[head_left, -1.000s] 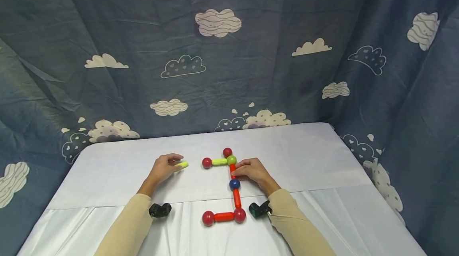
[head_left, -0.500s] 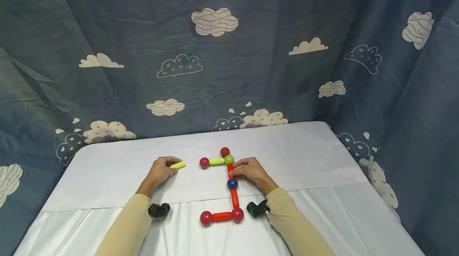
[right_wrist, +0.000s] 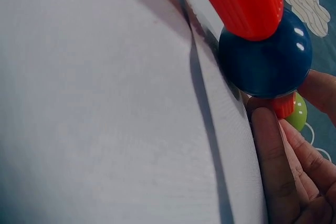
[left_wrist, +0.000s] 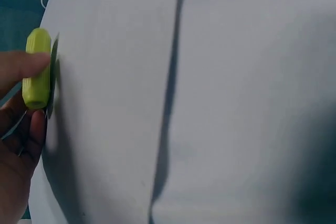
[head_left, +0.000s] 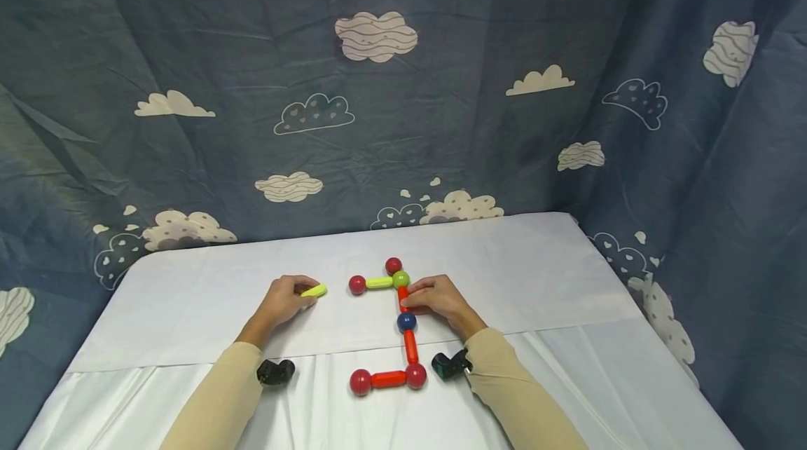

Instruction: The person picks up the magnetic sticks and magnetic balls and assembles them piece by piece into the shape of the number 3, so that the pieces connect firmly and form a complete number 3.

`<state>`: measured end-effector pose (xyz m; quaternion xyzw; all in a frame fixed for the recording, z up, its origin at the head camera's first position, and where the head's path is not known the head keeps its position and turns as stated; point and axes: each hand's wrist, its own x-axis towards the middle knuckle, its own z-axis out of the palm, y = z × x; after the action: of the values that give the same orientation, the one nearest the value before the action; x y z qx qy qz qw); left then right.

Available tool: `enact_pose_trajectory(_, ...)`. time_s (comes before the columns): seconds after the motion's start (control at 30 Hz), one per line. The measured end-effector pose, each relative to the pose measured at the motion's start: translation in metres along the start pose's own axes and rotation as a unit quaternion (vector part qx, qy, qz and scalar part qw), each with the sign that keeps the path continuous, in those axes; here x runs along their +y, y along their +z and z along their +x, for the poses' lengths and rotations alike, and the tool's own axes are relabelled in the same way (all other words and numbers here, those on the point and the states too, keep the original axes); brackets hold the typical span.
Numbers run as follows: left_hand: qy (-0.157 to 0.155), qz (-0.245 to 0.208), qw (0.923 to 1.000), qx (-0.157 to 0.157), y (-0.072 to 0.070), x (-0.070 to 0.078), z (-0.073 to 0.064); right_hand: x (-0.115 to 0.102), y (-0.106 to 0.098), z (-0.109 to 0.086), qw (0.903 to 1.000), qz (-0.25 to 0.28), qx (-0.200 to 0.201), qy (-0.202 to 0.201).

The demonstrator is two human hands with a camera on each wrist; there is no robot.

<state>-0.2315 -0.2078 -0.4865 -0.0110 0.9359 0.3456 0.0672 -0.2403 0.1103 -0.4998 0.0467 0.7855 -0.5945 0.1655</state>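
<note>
A loose yellow-green rod [head_left: 314, 291] is pinched between the thumb and fingers of my left hand [head_left: 281, 301], just above the white cloth. In the left wrist view the thumb lies across this ridged rod [left_wrist: 37, 90]. My right hand [head_left: 443, 301] grips the upper red rod [head_left: 403, 299], which links a green ball [head_left: 401, 279] to a blue ball [head_left: 406, 322]. From the green ball another yellow-green rod [head_left: 380, 282] runs left to a red ball [head_left: 357, 285]. A second red ball [head_left: 394, 266] touches the green ball's far side. The right wrist view shows the blue ball [right_wrist: 268, 59] up close.
Below the blue ball, a red rod [head_left: 410, 347] leads to a red ball [head_left: 415, 376]. Another red rod [head_left: 388, 379] joins that to a red ball [head_left: 361, 382] on the left. White cloth [head_left: 523, 261] covers the table, with a blue cloud-print curtain [head_left: 441, 120] behind.
The yellow-green rod has turned slightly in my left hand's fingers, and the hand has shifted a little. My right hand keeps its grip on the red rod. The head view has moved slightly.
</note>
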Motion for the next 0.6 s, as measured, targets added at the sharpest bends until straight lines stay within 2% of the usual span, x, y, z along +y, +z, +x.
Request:
enact_pose_trajectory(0.17,0.024,-0.007,0.9994,-0.022,-0.004,0.004,-0.010,-0.001,0.000,0.000,1.0000,-0.004,-0.001,0.002)
enact_pose_trajectory(0.43,0.052,0.005,0.9968,-0.060,-0.002,0.022,-0.027,0.001,0.001,0.003,1.0000,-0.001,-0.001,0.004)
enact_pose_trajectory(0.5,0.071,0.007,0.9948,-0.072,0.000,0.026,-0.031,0.002,0.001,0.003,1.0000,-0.005,0.000,0.002)
enact_pose_trajectory(0.6,0.115,0.010,0.9897,-0.085,0.004,0.032,-0.034,0.002,0.001,0.003,1.0000,-0.005,0.005,0.007)
